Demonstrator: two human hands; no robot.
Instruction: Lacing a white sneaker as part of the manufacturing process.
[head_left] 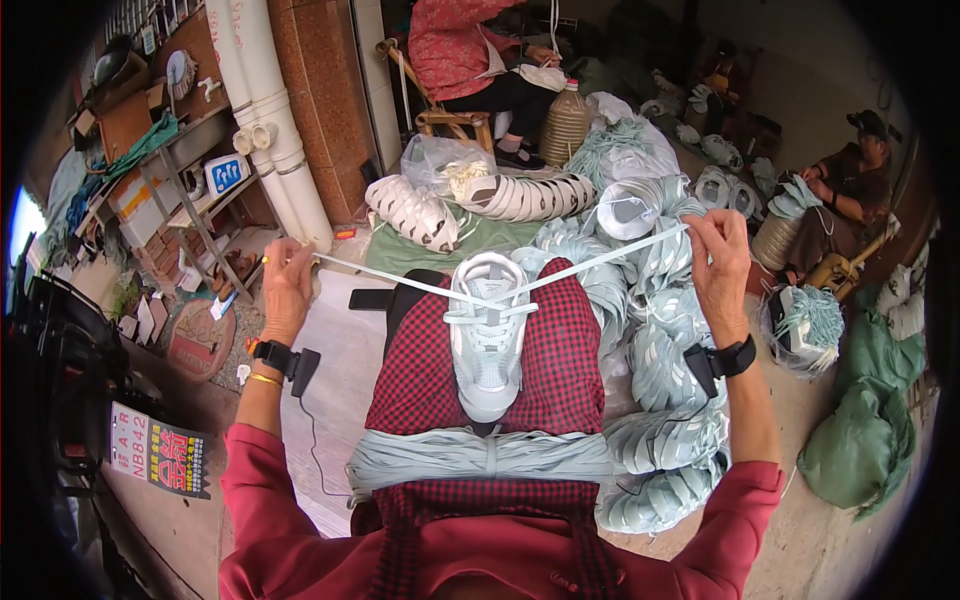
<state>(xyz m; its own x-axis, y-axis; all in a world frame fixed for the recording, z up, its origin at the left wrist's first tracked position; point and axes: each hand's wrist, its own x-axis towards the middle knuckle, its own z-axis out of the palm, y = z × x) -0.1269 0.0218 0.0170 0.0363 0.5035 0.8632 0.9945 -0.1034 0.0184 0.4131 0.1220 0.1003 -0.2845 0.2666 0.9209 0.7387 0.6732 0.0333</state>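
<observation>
A pale grey-blue sneaker upper [486, 350] rests upright on my lap, on the red-and-black checked apron [560, 375], its toe toward me. Both ends of its flat pale shoelace [590, 262] are drawn out wide, crossing over the tongue. Pinched in my left hand [289, 285], out at the left, is one lace end. My right hand [718, 262], raised at the right, pinches the other end. The lace looks taut on both sides. Across my lap nearer me lies a tied bundle of pale laces [480, 457].
Stacks of similar shoe uppers [668, 350] stand close at my right. White uppers [530, 196] lie ahead on green cloth. A black phone [371, 299] is beside my left thigh. One person [465, 60] sits ahead; another [850, 180] works at the far right. Green sacks [862, 430] lie right.
</observation>
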